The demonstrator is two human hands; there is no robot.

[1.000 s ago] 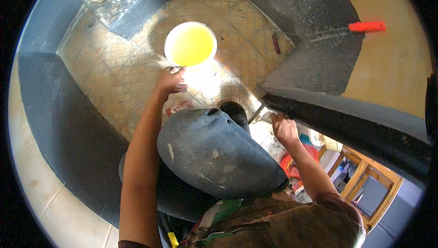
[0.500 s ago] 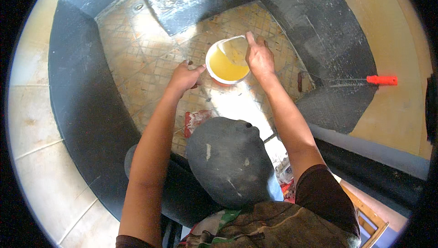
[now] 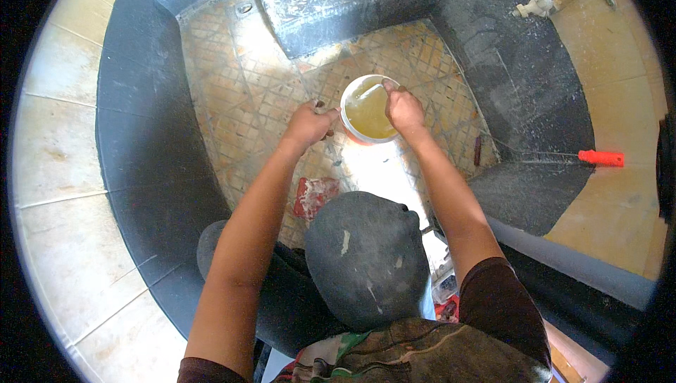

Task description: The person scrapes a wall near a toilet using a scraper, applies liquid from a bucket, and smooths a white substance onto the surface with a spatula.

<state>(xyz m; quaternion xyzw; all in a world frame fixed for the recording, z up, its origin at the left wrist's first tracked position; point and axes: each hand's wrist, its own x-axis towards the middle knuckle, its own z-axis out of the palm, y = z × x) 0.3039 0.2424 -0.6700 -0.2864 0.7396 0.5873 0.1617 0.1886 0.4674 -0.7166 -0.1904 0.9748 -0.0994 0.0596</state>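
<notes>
Looking midway, unsure what's left: liquid (image 3: 367, 117) sits in the bucket (image 3: 351, 129), right hand (image 3: 405, 110) curled at its right rim, left hand (image 3: 310, 124) half-curled at the left, can't tell what either grips.

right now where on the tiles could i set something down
Bare tiled floor lies between the left hand and the dark left wall; a narrower strip separates the bucket from the raised step. Crowded: around the bucket, with the right hand over it, and by the knee, near the reddish piece.
</notes>
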